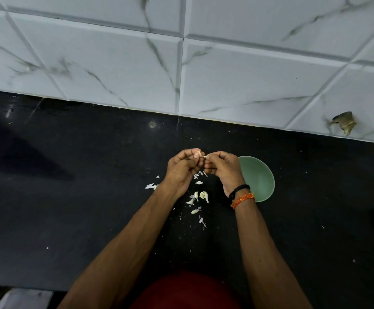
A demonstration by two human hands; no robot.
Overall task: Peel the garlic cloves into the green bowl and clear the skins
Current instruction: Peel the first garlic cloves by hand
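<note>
I see both hands meeting at frame centre above the black counter (pixel 92 197). Left hand (pixel 182 169) and right hand (pixel 222 168) each pinch one garlic clove (pixel 200 154) between curled fingertips. Green bowl (pixel 260 179) sits just right of the right wrist, partly hidden. Loose skins (pixel 198 198) lie scattered below the hands.
</note>
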